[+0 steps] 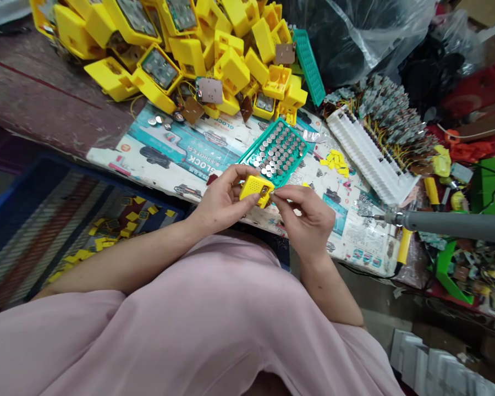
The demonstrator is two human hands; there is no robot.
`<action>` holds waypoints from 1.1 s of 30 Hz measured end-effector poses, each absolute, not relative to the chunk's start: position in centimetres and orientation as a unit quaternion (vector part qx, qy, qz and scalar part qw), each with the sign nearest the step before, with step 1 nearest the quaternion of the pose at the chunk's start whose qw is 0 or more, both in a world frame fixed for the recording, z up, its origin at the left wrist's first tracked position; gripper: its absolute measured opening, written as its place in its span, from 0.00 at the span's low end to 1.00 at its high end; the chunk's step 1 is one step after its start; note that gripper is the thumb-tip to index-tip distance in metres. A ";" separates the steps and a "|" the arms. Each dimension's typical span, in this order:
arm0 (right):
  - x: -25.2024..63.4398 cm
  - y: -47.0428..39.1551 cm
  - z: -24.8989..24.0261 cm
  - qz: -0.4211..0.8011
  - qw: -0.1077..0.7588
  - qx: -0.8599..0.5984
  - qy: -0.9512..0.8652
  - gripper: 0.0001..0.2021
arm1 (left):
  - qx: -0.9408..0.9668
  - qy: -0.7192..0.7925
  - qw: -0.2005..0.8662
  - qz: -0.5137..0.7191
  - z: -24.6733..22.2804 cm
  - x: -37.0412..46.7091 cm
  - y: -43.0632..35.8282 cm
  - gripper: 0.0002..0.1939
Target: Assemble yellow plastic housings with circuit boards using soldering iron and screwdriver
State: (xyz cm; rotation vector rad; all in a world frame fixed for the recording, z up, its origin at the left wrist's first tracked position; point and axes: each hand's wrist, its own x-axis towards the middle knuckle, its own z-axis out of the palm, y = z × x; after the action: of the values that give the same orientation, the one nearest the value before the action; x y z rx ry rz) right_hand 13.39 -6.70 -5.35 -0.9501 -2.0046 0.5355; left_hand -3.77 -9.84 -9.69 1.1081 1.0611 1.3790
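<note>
A small yellow case (251,187) with a grid of tiny holes is gripped by my left hand (225,201), thumb across its front. An open compartment with metal inside shows at its right end. There my right hand (307,217) pinches a small silvery piece, too small to make out fully, against the case. Just behind the case lies a teal tray (296,170) with rows of round button cells (277,148). Several loose round cells (159,119) sit farther left on the printed sheet (169,159).
Yellow cases (231,69) are heaped at the back. On the right stand a white rack (361,157) of wired parts and a grey electric screwdriver (457,224). Small yellow pieces (336,162) lie near the rack. A blue crate (78,190) is at lower left.
</note>
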 end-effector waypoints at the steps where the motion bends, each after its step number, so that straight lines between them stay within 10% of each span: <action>1: 13.3 -6.7 -5.4 0.178 0.420 -0.365 -0.812 0.05 | 0.465 0.443 0.507 0.575 -9.6 -3.7 -9.9 0.20; 9: 13.6 -6.5 -6.7 -0.038 0.412 -0.319 -0.853 0.11 | 0.497 0.462 0.448 0.582 -9.6 -3.2 -10.1 0.20; 33: 13.7 -6.1 -7.3 -0.061 0.414 -0.283 -0.863 0.12 | 0.472 0.451 0.451 0.609 -10.4 -2.7 -9.7 0.18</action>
State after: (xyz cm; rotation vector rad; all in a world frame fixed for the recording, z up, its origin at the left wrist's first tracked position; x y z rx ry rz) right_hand 13.73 -6.11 -7.32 -0.7112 -2.1694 -0.1529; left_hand -2.71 -9.68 -10.40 1.1673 1.1145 1.5044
